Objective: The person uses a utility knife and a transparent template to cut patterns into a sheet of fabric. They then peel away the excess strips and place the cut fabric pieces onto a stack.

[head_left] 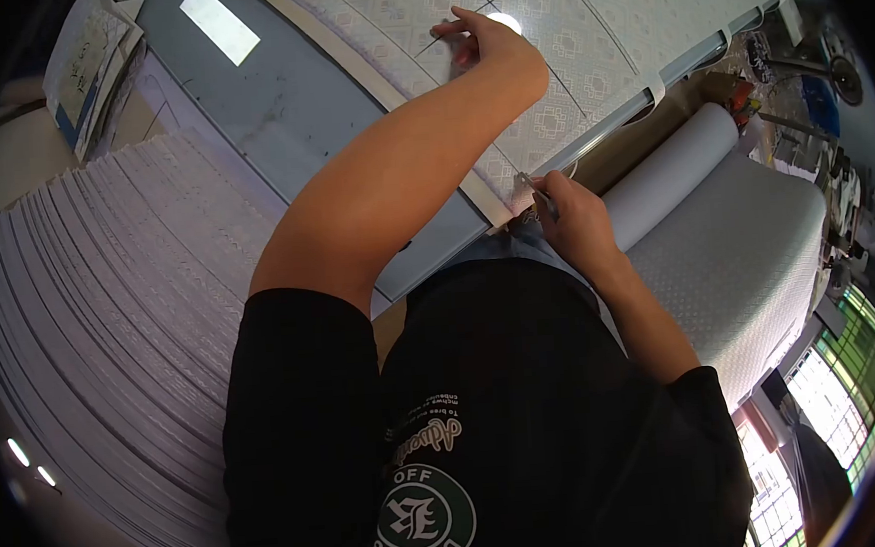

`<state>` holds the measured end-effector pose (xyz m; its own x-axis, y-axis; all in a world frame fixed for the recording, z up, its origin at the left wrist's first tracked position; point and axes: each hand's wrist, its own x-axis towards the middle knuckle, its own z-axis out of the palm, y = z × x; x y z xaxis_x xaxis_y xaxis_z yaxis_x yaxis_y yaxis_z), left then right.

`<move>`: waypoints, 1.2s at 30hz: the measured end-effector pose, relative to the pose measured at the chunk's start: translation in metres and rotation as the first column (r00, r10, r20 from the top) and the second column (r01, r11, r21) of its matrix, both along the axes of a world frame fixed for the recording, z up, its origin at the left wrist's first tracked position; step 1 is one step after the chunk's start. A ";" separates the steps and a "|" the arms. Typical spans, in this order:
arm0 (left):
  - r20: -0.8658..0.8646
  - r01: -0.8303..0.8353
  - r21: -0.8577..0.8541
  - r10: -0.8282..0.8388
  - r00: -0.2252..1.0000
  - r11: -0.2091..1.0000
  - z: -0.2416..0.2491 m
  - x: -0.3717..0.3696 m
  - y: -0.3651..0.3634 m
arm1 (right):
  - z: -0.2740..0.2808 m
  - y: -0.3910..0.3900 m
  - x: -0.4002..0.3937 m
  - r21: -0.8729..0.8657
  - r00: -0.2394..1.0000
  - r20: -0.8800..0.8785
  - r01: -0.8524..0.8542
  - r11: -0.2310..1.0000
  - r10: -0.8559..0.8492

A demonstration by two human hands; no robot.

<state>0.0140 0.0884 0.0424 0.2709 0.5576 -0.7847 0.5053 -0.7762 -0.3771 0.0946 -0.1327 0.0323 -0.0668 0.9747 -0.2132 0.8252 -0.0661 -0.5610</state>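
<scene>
Pale patterned fabric (583, 24) with dark curved and straight lines covers the table in front of me. My left hand (489, 45) reaches across to it, fingers apart and resting on or close over the surface. Near the fabric's front corner, my right hand (574, 215) is closed around a slim metal tool, apparently scissors (526, 180), its tip right at the fabric edge. Fingers hide most of its handle. A cream strip (386, 91) runs along the fabric's left side.
Blue-grey tabletop (287, 112) borders the strip. A tall stack of pale layered sheets (116, 263) stands left, with papers (94, 69) behind. On the right are white clamps (657, 90) on the table edge, a pale roll (682, 173) and quilted material (746, 245).
</scene>
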 end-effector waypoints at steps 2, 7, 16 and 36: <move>0.004 0.003 0.018 -0.003 1.000 1.000 -0.001 0.000 0.001 | 0.001 0.003 0.000 0.003 1.000 0.000 -0.031 1.000 0.031; 0.006 0.015 0.038 -0.015 1.000 0.999 -0.009 -0.001 0.000 | -0.011 0.000 -0.001 0.026 1.000 -0.026 -0.001 1.000 0.001; 0.007 0.025 -0.041 -0.024 1.000 0.999 -0.010 -0.003 0.019 | -0.035 0.082 -0.056 0.267 0.982 -0.186 0.037 0.963 0.014; 0.203 -0.293 -0.063 0.299 0.932 0.954 0.008 -0.049 0.106 | -0.049 0.206 -0.126 0.353 0.932 -0.346 0.019 0.936 0.111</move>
<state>-0.0351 0.1943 0.0502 0.2562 0.6133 -0.7472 0.7783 -0.5892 -0.2167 -0.0315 0.0732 -0.0167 -0.1211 0.9759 0.1814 0.5641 0.2180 -0.7964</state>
